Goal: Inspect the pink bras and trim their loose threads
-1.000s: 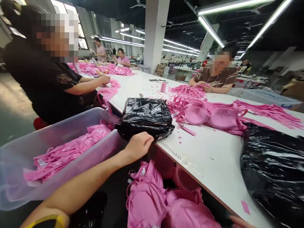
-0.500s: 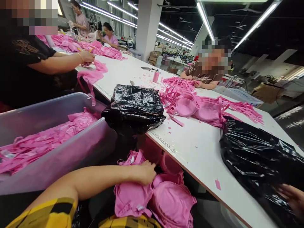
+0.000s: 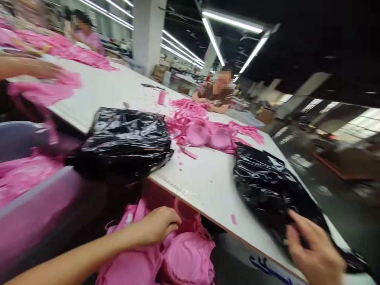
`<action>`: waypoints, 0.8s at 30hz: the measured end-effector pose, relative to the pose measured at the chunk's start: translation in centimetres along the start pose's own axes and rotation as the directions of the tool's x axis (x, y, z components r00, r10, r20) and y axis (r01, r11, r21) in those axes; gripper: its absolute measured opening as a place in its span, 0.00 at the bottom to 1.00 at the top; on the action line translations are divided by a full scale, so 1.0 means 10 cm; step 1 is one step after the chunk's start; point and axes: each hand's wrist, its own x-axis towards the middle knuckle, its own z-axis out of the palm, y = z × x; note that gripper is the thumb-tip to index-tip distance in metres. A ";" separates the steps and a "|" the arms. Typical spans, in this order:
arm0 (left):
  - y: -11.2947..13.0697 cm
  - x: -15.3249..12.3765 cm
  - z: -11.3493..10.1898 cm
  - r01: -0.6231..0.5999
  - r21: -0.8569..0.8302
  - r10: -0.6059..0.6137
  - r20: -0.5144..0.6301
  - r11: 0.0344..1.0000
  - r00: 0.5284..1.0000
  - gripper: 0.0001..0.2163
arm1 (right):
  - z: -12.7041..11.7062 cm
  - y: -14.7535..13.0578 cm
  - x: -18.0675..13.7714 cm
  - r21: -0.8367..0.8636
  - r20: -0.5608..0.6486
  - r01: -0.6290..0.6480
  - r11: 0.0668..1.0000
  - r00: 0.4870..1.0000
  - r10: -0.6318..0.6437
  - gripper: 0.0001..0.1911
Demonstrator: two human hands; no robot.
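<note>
Head view: left hand (image 3: 162,223) curls over bras (image 3: 188,255).

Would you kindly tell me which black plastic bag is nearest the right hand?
The right-side black bag: the right hand overlaps it in view, while the other black bag lies farther left, nearer the plastic tub.

The left hand (image 3: 162,224) has been lowered from the left black bag (image 3: 127,134) to the pink bras (image 3: 187,255); the right hand (image 3: 317,245) (only partly seen earlier) has been brought into fuller view at the right black bag (image 3: 264,182).
</note>
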 end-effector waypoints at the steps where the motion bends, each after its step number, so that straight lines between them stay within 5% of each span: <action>1: 0.09 0.01 0.00 -0.041 -0.096 0.041 -0.003 0.995 0.999 0.10 | -0.06 -0.22 -0.05 -0.024 -0.001 0.104 0.994 0.995 -0.104 0.24; 6: 0.63 0.13 0.05 -0.063 -0.606 0.051 -0.037 0.793 0.998 0.08 | -0.10 -0.97 -0.17 0.107 0.043 0.446 0.888 0.891 -0.453 0.29; 10: 0.82 0.19 0.22 0.122 -0.885 -0.054 0.110 0.450 0.992 0.14 | -0.02 -1.13 -0.23 0.197 0.035 0.565 0.801 0.813 -0.582 0.25; 12: 0.84 0.18 0.29 0.174 -0.916 -0.072 0.159 0.362 0.985 0.16 | 0.06 -1.14 -0.27 0.219 0.030 0.597 0.771 0.786 -0.617 0.25; 17: 0.89 0.10 0.33 0.133 -0.929 -0.144 0.087 0.345 0.986 0.06 | 0.14 -1.12 -0.36 0.238 0.047 0.631 0.738 0.752 -0.658 0.27; 24: 0.91 0.04 0.38 -0.036 -0.928 -0.191 -0.113 0.370 0.975 0.08 | 0.11 -1.16 -0.33 0.249 0.062 0.614 0.749 0.762 -0.645 0.28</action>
